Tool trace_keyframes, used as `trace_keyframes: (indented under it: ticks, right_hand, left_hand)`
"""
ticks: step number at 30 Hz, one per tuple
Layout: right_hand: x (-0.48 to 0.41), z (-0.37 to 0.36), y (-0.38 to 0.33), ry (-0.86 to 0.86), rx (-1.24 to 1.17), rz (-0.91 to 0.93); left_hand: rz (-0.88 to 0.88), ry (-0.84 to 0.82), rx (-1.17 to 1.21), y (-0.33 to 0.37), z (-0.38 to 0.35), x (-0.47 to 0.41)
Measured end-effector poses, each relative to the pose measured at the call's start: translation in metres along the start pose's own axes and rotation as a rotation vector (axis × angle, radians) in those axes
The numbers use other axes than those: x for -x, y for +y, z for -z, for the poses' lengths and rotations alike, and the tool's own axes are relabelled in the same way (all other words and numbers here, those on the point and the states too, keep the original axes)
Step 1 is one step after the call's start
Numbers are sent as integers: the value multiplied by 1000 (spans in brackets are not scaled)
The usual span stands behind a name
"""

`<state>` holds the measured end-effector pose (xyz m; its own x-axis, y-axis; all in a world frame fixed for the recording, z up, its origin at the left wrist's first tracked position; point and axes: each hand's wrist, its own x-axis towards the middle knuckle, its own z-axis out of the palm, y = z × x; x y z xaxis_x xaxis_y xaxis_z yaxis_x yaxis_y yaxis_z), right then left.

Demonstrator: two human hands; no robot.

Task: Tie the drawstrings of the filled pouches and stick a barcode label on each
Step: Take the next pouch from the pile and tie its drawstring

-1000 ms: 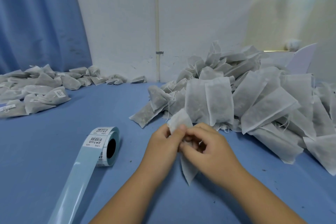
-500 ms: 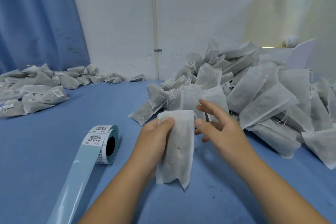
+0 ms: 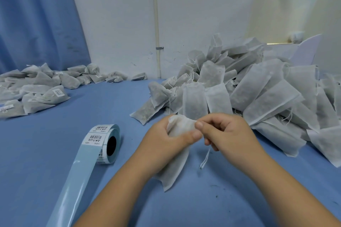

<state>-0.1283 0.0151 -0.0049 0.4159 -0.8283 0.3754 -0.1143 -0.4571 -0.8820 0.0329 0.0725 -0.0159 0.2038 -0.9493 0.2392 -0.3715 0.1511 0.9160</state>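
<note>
Pouch (image 3: 175, 167) gripped in left hand (image 3: 166, 143); right hand (image 3: 230, 132) apparently pinching drawstring (image 3: 205, 158)

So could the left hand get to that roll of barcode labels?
Probably yes: only blue table lies between the left hand and the label roll. But that hand grips the pouch, so it would have to let go first.

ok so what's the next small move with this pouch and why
Probably pull the string sideways with the right hand to cinch the neck before knotting. The left hand holds the pouch bunched at its top, the right pinches the string there, and a loose loop hangs free below. No label shows on it, so the roll can wait.
</note>
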Motion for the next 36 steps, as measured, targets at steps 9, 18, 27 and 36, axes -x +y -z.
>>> trace_keyframes:
  ticks: [9, 18, 27, 36]
  right_hand:
    - [1, 12, -2, -133, 217, -132]
    - [-1, 24, -12, -338, -504, -275]
    - [-29, 23, -47, -151, -784, -129]
    - [-48, 16, -38, -60, -780, -222]
  left_hand:
    - [-151, -3, -304, -10, 8, -4]
    - [-190, -23, -364, -11, 0, -3]
    - [-85, -50, -205, -12, 0, -8]
    - [-214, -117, -446, -13, 1, -4]
